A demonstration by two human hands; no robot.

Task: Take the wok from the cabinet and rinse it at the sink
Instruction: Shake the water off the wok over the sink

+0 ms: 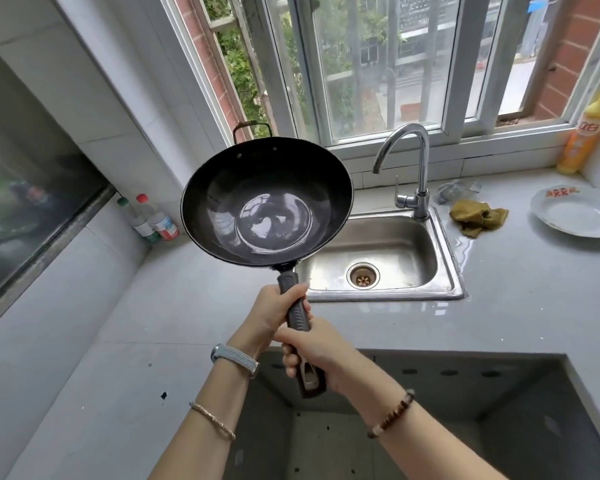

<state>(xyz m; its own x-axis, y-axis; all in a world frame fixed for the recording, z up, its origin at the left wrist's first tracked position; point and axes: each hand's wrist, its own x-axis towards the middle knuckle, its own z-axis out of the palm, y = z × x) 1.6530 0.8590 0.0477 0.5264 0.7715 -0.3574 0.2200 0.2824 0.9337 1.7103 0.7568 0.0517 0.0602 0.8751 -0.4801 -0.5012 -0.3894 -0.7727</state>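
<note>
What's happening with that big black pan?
A person holds the black wok by its long handle with both hands: the left hand nearer the bowl, the right hand at the end. The wok is up in the air, tipped toward the camera, beside the sink. No water runs from the faucet.

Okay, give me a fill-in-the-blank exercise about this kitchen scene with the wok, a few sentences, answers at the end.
1. The left hand and the right hand both grip the wok by its ____.
2. The crumpled cloth lies on the counter to the ____ of the sink.
3. From the tap, ____ water is running.
4. The yellow bottle stands in the corner beside the ____.

Missing words: handle; right; no; window.
</note>
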